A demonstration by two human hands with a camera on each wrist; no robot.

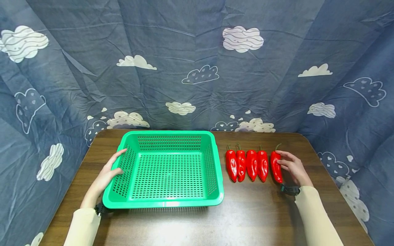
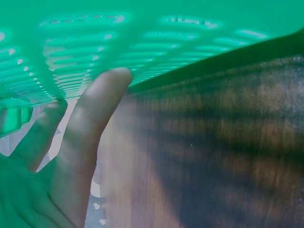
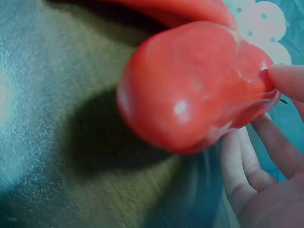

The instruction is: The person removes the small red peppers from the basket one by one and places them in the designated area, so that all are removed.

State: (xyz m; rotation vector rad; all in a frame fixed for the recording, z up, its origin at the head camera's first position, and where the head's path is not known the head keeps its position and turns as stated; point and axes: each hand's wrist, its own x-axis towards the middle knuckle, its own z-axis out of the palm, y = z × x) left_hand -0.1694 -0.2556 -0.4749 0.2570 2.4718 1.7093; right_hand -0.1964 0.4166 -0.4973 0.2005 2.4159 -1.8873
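A green plastic basket with slotted walls stands on the left of the table. My left hand is at its left side, thumb and forefinger extended over the rim. In the left wrist view, the thumb lies close against the slotted wall; firm contact is hard to tell. At the right, my right hand holds a red pepper between thumb and fingers, its stem pointing away. In the right wrist view, that pepper's rounded end faces the camera, above its shadow on the table.
Several more red peppers lie side by side between the basket and my right hand, stems pointing to the back. The brown wooden table ends at a dark blue cloth with white clouds.
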